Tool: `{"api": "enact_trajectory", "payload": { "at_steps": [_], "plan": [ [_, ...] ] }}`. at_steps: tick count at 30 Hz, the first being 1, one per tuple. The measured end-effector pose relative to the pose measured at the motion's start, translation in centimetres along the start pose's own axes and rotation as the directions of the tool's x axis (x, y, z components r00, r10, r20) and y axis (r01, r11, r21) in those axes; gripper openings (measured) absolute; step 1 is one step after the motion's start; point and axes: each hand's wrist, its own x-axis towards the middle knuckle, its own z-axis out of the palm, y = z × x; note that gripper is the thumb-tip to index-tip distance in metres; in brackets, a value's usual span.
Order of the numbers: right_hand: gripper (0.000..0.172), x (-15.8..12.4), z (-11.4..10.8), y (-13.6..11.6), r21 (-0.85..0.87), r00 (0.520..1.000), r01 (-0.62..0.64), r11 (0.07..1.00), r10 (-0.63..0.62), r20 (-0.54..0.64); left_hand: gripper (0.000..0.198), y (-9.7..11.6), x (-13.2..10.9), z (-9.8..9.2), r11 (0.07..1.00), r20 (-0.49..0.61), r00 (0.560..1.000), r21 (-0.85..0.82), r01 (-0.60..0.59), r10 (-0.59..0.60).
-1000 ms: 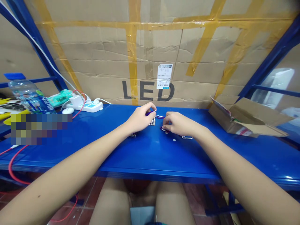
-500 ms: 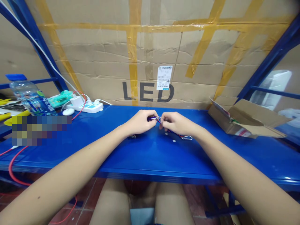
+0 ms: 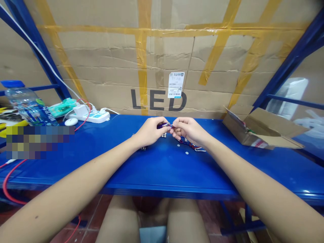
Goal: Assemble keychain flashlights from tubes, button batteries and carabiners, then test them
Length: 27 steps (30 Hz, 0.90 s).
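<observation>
My left hand (image 3: 153,132) is closed around a small blue-purple piece (image 3: 162,126) with a shiny metal end; fingers cover most of it. Right beside it, my right hand (image 3: 188,130) pinches at that metal end. What lies between its fingertips is too small to make out. Several small silvery pieces (image 3: 164,135) lie under my left hand, and dark little metal parts (image 3: 143,148) show by that wrist. Below my right hand are red and blue cords (image 3: 188,143) with a wire-like metal loop (image 3: 200,150). Small pale discs (image 3: 186,153) rest on the blue table (image 3: 157,168).
An open cardboard box (image 3: 253,135) stands at the right. On the left are a water bottle (image 3: 29,108), a white power strip (image 3: 97,117), a round white object (image 3: 71,122) and a red cable (image 3: 7,182). A large taped carton (image 3: 113,74) rises behind the table.
My right fingertips have come in against the metal end of the piece in my left hand, narrowing the gap between my hands. The view has shifted slightly.
</observation>
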Motion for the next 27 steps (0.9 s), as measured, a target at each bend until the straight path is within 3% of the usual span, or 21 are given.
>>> {"api": "enact_trajectory", "payload": {
  "at_steps": [6, 13, 19, 21, 24, 27],
  "plan": [
    [0.017, 0.0, 0.2, 0.1, -0.025, 0.999, 0.018, 1.0, -0.019, -0.037, 0.007, -0.4, -0.1, 0.4, 0.999, -0.03, 0.999, 0.029, -0.041, 0.042],
    [0.017, -0.1, 0.3, 0.4, -0.172, 0.991, 0.115, 0.978, -0.125, -0.049, 0.03, -0.4, -0.1, 0.6, 0.996, -0.071, 0.997, 0.089, -0.028, 0.034],
    [0.015, 0.0, 0.1, 0.6, -0.321, 0.986, 0.128, 0.938, -0.157, -0.064, 0.023, -0.6, 0.1, 0.8, 0.998, -0.037, 0.999, 0.054, -0.021, 0.023],
    [0.014, 0.1, -0.3, 0.6, -0.431, 0.976, 0.137, 0.892, -0.196, -0.094, 0.016, -0.6, 0.1, 0.7, 1.0, -0.034, 0.999, 0.019, 0.007, -0.006],
    [0.013, 0.3, -0.8, 0.6, -0.618, 0.934, 0.192, 0.762, -0.336, -0.124, 0.028, -0.6, 0.0, 0.8, 0.996, -0.049, 0.995, -0.042, 0.081, -0.083],
    [0.013, 0.3, -1.1, 0.5, -0.745, 0.898, 0.21, 0.634, -0.426, -0.109, 0.017, -0.4, 0.0, 0.9, 0.993, -0.023, 0.995, -0.058, 0.099, -0.101]
  ]
}}
